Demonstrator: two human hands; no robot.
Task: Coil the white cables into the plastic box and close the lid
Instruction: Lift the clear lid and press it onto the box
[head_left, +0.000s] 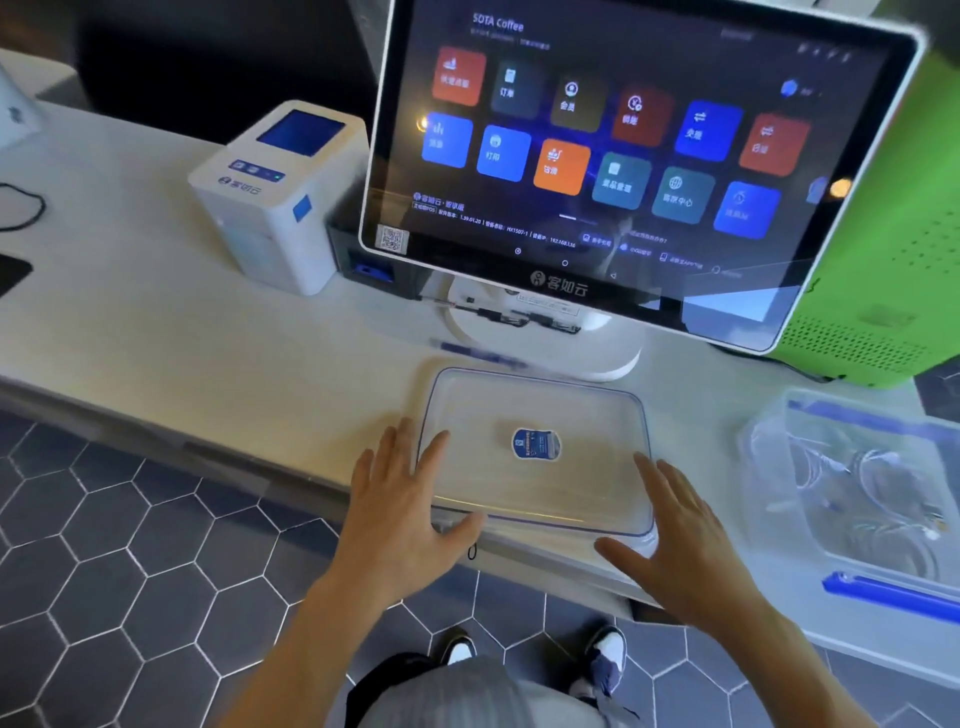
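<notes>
A clear plastic lid (571, 499) with a blue-edged rim and a blue sticker lies flat at the counter's front edge. My left hand (410, 499) rests with spread fingers on the lid's left edge. My right hand (675, 540) is spread at the lid's right front corner. Neither hand grips anything. To the right stands the clear plastic box (769, 441) with blue latches, and coiled white cables (872, 483) lie inside it, blurred.
A touchscreen terminal (623, 150) on a white stand rises just behind the lid. A white receipt printer (275, 197) sits at the left, a green perforated case (914, 291) at the right. A blue pen (483, 353) lies behind the lid. Hexagon floor tiles are below.
</notes>
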